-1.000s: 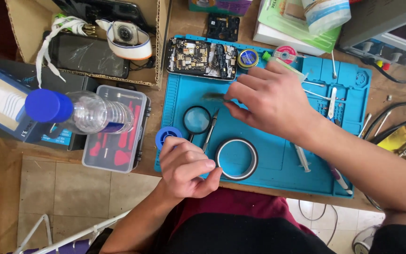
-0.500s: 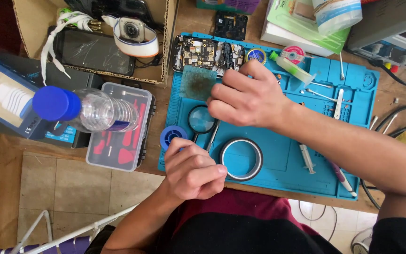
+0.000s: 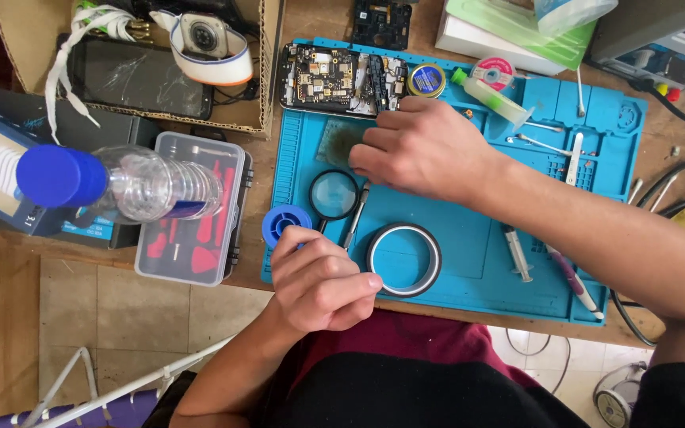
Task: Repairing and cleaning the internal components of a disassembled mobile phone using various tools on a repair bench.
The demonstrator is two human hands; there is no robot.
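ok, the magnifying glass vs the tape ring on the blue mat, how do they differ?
The magnifying glass has a clear lens filling its dark frame; the tape ring is open, with blue mat showing through. The magnifying glass is smaller and lies farther up the mat, near the right hand; the tape ring is larger and lies at the front edge, beside the left hand. Both are round, dark-rimmed and lie flat.

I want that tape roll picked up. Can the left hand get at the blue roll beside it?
Probably yes: the left hand lies right against the blue roll, with nothing between them.
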